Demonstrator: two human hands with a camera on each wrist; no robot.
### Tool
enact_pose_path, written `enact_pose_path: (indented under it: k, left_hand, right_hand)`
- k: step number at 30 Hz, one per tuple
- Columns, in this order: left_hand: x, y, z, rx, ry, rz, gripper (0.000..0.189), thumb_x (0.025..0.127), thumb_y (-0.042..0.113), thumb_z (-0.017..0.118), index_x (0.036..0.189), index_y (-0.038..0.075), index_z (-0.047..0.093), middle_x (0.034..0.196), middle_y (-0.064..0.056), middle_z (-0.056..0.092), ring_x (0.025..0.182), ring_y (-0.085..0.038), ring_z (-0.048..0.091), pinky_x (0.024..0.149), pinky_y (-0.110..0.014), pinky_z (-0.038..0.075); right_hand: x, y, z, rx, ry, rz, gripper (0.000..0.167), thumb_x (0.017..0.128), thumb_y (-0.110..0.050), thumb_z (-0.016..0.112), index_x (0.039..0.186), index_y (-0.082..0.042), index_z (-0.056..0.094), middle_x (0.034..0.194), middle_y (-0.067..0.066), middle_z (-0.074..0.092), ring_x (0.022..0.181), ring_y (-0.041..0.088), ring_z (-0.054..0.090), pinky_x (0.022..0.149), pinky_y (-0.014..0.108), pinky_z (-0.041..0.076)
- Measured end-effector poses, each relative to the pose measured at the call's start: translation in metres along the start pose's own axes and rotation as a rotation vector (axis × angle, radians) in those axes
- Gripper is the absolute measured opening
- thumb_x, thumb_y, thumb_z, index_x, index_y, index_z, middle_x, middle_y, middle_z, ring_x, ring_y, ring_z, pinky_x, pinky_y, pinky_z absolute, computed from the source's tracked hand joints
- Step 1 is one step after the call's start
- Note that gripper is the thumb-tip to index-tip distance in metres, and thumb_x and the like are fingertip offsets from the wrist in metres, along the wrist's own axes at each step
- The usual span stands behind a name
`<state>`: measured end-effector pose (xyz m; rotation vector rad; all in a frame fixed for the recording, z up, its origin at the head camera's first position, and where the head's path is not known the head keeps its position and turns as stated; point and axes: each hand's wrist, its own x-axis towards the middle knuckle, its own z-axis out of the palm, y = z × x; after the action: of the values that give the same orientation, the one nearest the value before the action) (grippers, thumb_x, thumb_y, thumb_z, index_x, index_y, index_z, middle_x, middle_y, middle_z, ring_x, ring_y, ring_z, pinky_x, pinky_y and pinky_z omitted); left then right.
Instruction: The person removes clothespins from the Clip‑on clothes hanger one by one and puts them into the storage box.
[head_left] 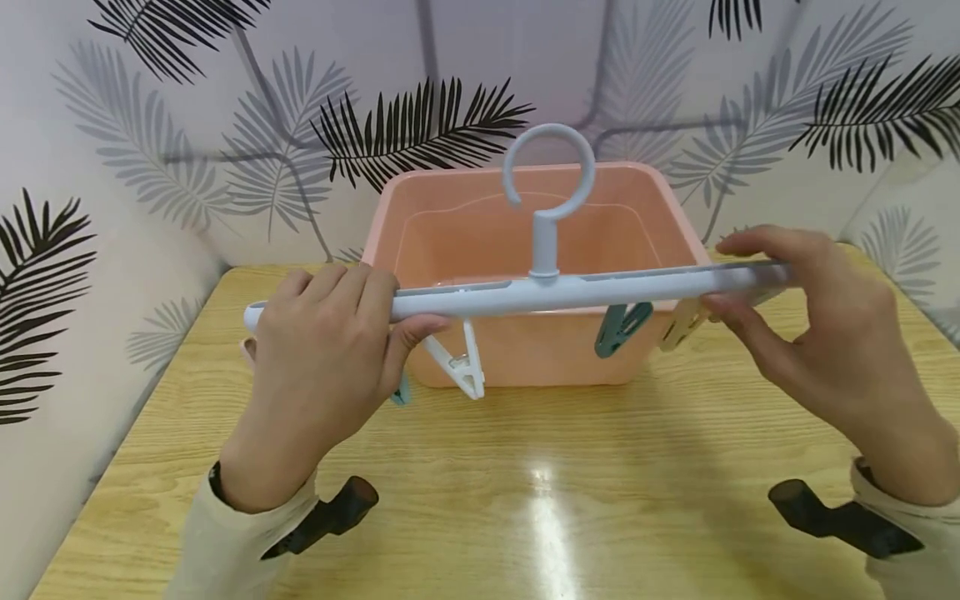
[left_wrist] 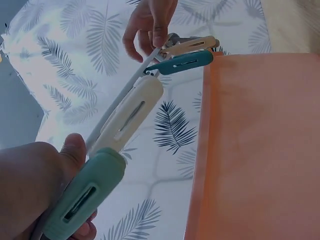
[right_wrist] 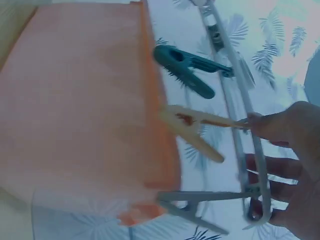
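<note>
A pale blue-grey clip hanger (head_left: 480, 298) with a round hook (head_left: 585, 179) on top is held level in front of the basin. My left hand (head_left: 322, 342) grips its bar near the left end. Toward the right end, my right hand (head_left: 847, 333) holds the bar between thumb and fingers. Clothespins hang under the bar: a white one (head_left: 468, 367), a dark teal one (head_left: 618, 329) and a beige one (head_left: 678, 325). A mint green clothespin (left_wrist: 87, 195) is by the left hand in the left wrist view. A greyish clothespin (right_wrist: 195, 200) hangs at the right end in the right wrist view.
A peach plastic basin (head_left: 525, 354) stands behind the hanger on the wood-grain table (head_left: 465, 467). A white covering with leaf prints (head_left: 187, 108) rises behind and beside the table. Black camera mounts (head_left: 330, 517) sit at both wrists.
</note>
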<state>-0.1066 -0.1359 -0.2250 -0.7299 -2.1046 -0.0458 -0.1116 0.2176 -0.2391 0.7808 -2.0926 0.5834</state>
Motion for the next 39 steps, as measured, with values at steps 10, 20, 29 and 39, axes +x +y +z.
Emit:
enact_pose_path:
  k: [10,20,29,39]
  left_hand:
    - [0.001,-0.010,0.003,0.011,0.012,-0.035,0.063,0.102,0.053,0.029,0.077,-0.001,0.050,0.062,-0.011,0.046,0.060,-0.032,0.051,0.058,-0.042,0.037]
    - [0.005,-0.012,0.003,0.051,0.134,-0.089,0.058,0.103,0.047,0.032,0.086,-0.003,0.056,0.072,-0.016,0.052,0.072,-0.036,0.050,0.077,-0.057,0.036]
    - [0.005,-0.012,0.005,0.007,0.083,-0.113,0.054,0.102,0.046,0.034,0.090,-0.003,0.056,0.077,-0.017,0.054,0.075,-0.038,0.050,0.077,-0.055,0.037]
    - [0.002,-0.018,0.007,-0.001,0.034,-0.095,0.061,0.099,0.053,0.040,0.087,-0.004,0.056,0.074,-0.017,0.056,0.073,-0.038,0.052,0.069,-0.047,0.041]
  right_hand:
    - [-0.013,0.016,0.000,0.542,0.096,0.409,0.062,0.088,0.000,0.067,0.141,-0.002,0.035,0.124,0.006,0.057,0.105,0.016,0.057,0.095,0.020,0.042]
    - [-0.025,0.030,-0.007,0.918,-0.133,0.591,0.041,0.090,0.016,0.054,0.129,0.007,0.050,0.104,0.012,0.065,0.088,0.016,0.066,0.080,0.019,0.051]
    - [-0.029,0.035,-0.012,0.858,-0.054,0.643,0.017,0.094,0.008,0.054,0.110,0.014,0.056,0.100,0.013,0.063,0.089,0.020,0.062,0.079,0.017,0.049]
    - [-0.032,0.043,-0.012,0.896,0.028,0.613,0.017,0.094,0.009,0.051,0.109,0.013,0.060,0.097,0.011,0.065,0.076,0.016,0.060,0.074,0.016,0.049]
